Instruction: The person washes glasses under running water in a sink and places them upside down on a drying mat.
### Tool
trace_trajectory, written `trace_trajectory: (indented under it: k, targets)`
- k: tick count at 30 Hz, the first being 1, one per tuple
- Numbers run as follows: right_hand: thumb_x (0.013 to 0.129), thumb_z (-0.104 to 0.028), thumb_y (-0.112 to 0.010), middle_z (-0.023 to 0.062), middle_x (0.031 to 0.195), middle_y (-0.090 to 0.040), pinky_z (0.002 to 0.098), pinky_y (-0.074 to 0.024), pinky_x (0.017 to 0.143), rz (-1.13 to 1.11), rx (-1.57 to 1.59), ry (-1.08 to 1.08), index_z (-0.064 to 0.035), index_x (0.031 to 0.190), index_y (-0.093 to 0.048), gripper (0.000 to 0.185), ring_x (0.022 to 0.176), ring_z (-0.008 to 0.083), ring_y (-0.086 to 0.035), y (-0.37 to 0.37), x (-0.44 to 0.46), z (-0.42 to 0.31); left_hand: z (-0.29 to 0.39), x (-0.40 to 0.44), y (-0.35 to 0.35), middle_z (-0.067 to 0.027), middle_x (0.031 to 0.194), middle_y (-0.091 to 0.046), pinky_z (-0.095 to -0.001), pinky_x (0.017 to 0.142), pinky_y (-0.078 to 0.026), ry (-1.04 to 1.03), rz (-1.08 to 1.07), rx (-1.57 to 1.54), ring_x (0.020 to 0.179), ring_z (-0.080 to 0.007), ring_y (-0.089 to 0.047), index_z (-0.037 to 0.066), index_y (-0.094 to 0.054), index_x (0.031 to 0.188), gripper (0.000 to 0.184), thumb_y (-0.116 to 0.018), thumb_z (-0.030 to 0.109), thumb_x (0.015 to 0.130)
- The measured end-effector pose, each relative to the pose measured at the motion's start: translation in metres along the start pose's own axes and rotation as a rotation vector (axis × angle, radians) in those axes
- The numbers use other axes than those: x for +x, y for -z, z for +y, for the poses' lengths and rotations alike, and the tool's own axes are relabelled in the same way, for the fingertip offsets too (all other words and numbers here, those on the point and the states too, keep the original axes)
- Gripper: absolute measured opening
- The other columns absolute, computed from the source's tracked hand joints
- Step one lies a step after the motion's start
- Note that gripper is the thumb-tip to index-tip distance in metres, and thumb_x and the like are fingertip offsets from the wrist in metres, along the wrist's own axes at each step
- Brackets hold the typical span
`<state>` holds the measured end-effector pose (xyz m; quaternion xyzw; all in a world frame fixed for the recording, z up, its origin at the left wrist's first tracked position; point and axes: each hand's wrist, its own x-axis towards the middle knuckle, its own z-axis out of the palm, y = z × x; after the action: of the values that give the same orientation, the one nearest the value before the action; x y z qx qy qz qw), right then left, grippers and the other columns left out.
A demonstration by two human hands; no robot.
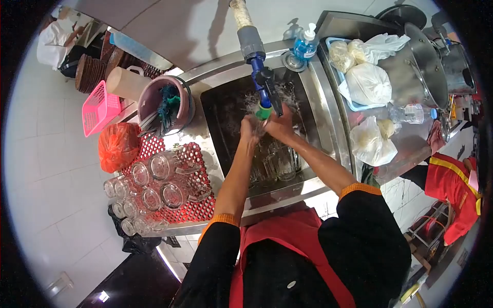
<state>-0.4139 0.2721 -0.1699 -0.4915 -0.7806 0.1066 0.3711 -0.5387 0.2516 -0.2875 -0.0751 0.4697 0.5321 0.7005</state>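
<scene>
Under the blue tap (261, 84) with its green end, my left hand (250, 128) and my right hand (281, 124) are close together over the dark sink (221, 118). Both are closed around what looks like a clear glass, mostly hidden by the fingers and the tap. Water splashes around them. Below my wrists, several clear glass mugs (282, 163) sit in the sink.
Upside-down glass mugs (173, 195) stand on a red perforated mat (197, 159) at left, near an orange bag (118, 146), a bucket (149, 97) and a pink basket (97, 110). Right are a soap bottle (306, 43), bagged food (368, 84) and a person in red (447, 190).
</scene>
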Motion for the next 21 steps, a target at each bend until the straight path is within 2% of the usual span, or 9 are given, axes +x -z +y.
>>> trace_trajectory:
  k: [5, 6, 8, 11, 13, 14, 15, 18, 21]
  targets:
    - [0.077, -0.023, -0.067, 0.006, 0.073, -0.053, 0.0399, -0.0438, 0.072, 0.004, 0.076, 0.515, -0.0077, 0.07, -0.054, 0.021, 0.076, 0.0259, -0.053, 0.007, 0.001, 0.005, 0.03, -0.055, -0.027, -0.0108, 0.102, -0.059, -0.041, 0.086, -0.044, -0.002, 0.112, 0.333, 0.097, -0.0264, -0.057, 0.004, -0.053, 0.112, 0.042, -0.037, 0.038, 0.093]
    - [0.076, -0.024, -0.069, 0.0062, 0.076, -0.055, 0.0396, -0.044, 0.074, -0.008, 0.072, 0.641, -0.0067, 0.073, -0.055, 0.023, 0.079, 0.0254, -0.054, 0.006, 0.001, 0.006, 0.036, -0.07, -0.041, -0.0098, 0.112, -0.059, -0.04, 0.093, -0.039, -0.077, 0.001, 0.367, 0.108, -0.0262, -0.053, 0.004, -0.049, 0.125, 0.052, -0.038, 0.044, 0.094]
    - [0.076, -0.025, -0.07, 0.0064, 0.08, -0.056, 0.0394, -0.0441, 0.076, -0.023, 0.069, 0.757, -0.0058, 0.076, -0.055, 0.024, 0.081, 0.0249, -0.055, 0.009, 0.001, 0.006, 0.049, -0.075, -0.047, -0.0098, 0.113, -0.059, -0.04, 0.096, -0.037, -0.05, -0.044, 0.483, 0.11, -0.0254, -0.052, 0.004, -0.048, 0.127, 0.055, -0.038, 0.047, 0.094]
    - [0.079, -0.028, -0.069, 0.0044, 0.079, -0.056, 0.0361, -0.0462, 0.078, -0.115, 0.106, 0.459, -0.0049, 0.081, -0.056, 0.027, 0.078, 0.0178, -0.056, 0.022, 0.014, 0.011, 0.065, -0.096, -0.068, -0.0105, 0.116, -0.058, -0.0396, 0.099, -0.035, 0.015, -0.117, 0.628, 0.111, -0.024, -0.051, 0.005, -0.049, 0.126, 0.059, -0.037, 0.052, 0.093]
    - [0.084, -0.036, -0.064, 0.0005, 0.077, -0.053, 0.0332, -0.0474, 0.079, -0.627, 0.691, -0.271, -0.002, 0.091, -0.058, 0.035, 0.078, 0.011, -0.054, 0.026, 0.009, 0.016, 0.069, -0.092, -0.069, -0.0109, 0.111, -0.059, -0.0388, 0.096, -0.039, -0.043, -0.425, 0.481, 0.107, -0.0229, -0.054, 0.004, -0.052, 0.122, 0.058, -0.037, 0.052, 0.093]
    - [0.088, -0.039, -0.059, -0.0007, 0.078, -0.053, 0.0313, -0.048, 0.077, -0.509, 1.104, -0.341, -0.0002, 0.101, -0.059, 0.041, 0.078, 0.0083, -0.053, 0.002, -0.006, 0.033, 0.073, -0.092, -0.067, -0.0099, 0.11, -0.059, -0.039, 0.09, -0.043, 0.04, -0.507, 0.475, 0.101, -0.0213, -0.056, 0.004, -0.052, 0.12, 0.056, -0.037, 0.051, 0.093]
    - [0.088, -0.039, -0.059, -0.0007, 0.078, -0.053, 0.0313, -0.048, 0.077, -0.51, 1.1, -0.336, -0.0002, 0.101, -0.059, 0.041, 0.078, 0.0083, -0.053, 0.006, -0.002, 0.03, 0.07, -0.092, -0.071, -0.0099, 0.11, -0.059, -0.039, 0.09, -0.043, 0.035, -0.512, 0.473, 0.101, -0.0213, -0.056, 0.004, -0.052, 0.12, 0.056, -0.037, 0.051, 0.093]
    - [0.088, -0.045, -0.056, -0.0005, 0.082, -0.054, 0.0285, -0.0487, 0.074, -0.627, 1.035, -0.775, 0.0001, 0.105, -0.059, 0.048, 0.077, 0.0084, -0.055, 0.011, 0.001, 0.012, 0.051, -0.069, -0.057, -0.0081, 0.104, -0.059, -0.0401, 0.084, -0.046, -0.032, -0.335, 0.527, 0.089, -0.0209, -0.059, 0.005, -0.054, 0.116, 0.044, -0.047, 0.042, 0.091]
    - [0.087, -0.047, -0.057, 0.0012, 0.081, -0.056, 0.0267, -0.0468, 0.064, -0.37, 1.246, -1.037, -0.0016, 0.103, -0.059, 0.048, 0.07, 0.0081, -0.053, -0.011, -0.019, 0.018, 0.043, -0.056, -0.043, -0.0093, 0.104, -0.059, -0.0403, 0.084, -0.045, 0.058, -0.158, 0.563, 0.091, -0.022, -0.058, 0.005, -0.053, 0.115, 0.044, -0.051, 0.041, 0.09]
